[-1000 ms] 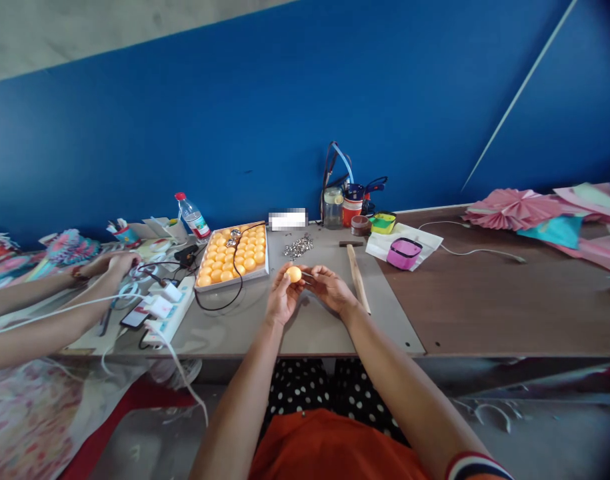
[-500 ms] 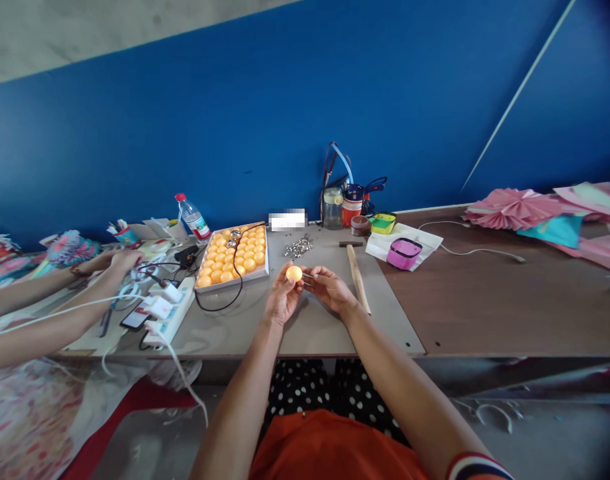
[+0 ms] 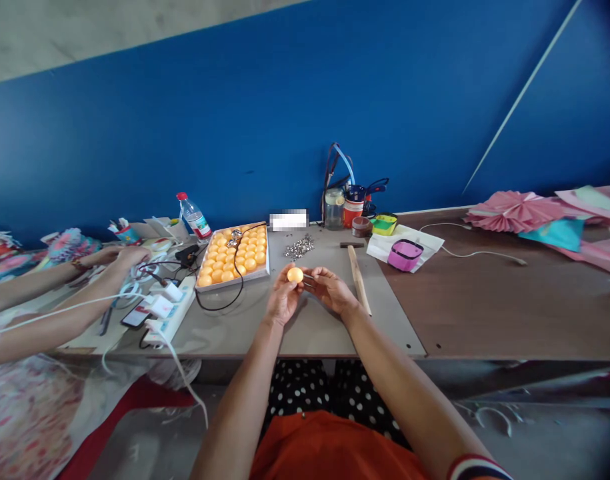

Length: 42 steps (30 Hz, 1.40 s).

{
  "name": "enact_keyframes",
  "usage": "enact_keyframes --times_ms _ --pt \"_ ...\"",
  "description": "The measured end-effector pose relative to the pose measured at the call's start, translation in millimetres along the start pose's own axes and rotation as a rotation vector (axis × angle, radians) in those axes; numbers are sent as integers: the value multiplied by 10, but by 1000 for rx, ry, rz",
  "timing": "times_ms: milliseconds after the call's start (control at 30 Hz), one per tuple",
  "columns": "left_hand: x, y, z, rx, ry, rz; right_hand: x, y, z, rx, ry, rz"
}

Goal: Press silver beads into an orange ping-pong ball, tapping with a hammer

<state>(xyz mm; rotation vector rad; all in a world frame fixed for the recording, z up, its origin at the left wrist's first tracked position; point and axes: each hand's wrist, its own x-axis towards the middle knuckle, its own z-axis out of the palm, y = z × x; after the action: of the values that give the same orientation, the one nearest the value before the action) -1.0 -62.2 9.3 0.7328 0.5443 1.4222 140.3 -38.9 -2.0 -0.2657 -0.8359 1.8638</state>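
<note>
An orange table-tennis ball point(image 3: 295, 275) is pinched in the fingers of my left hand point(image 3: 283, 299), just above the grey board. My right hand point(image 3: 331, 289) is at the ball's right side, fingers bent together with the tips next to it. Whatever those fingertips pinch is too small to make out. Left of my hands, a shallow box point(image 3: 231, 285) holds rows of similar orange balls, and a black cord lies across it. Beyond my hands is a heap of small shiny metal pieces point(image 3: 299, 247). A hammer point(image 3: 357, 277) with a wooden handle lies right of my right hand.
At left, a co-worker's hands point(image 3: 131, 259) are among cables near a power strip point(image 3: 172, 317). A water bottle point(image 3: 195, 217), a jar point(image 3: 333, 208) and a red cup point(image 3: 353, 210) stand along the blue wall. A purple band point(image 3: 405, 255) lies on white paper; pink folded paper point(image 3: 509, 210) is far right.
My hands and the ball keep almost the same pose. The co-worker's hands have shifted slightly to the right. The whole view has moved very little.
</note>
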Motion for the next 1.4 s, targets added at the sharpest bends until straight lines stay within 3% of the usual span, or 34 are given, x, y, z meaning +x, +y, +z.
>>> enact_keyframes --times_ms 733,1233,1400 --pt "5 -45 -2 132 68 77 9 -8 3 -56 25 -36" --pt "35 -133 14 354 217 202 3 -11 16 -47 -12 -39" --pt "39 -101 16 256 235 190 8 1 11 -39 6 -36"
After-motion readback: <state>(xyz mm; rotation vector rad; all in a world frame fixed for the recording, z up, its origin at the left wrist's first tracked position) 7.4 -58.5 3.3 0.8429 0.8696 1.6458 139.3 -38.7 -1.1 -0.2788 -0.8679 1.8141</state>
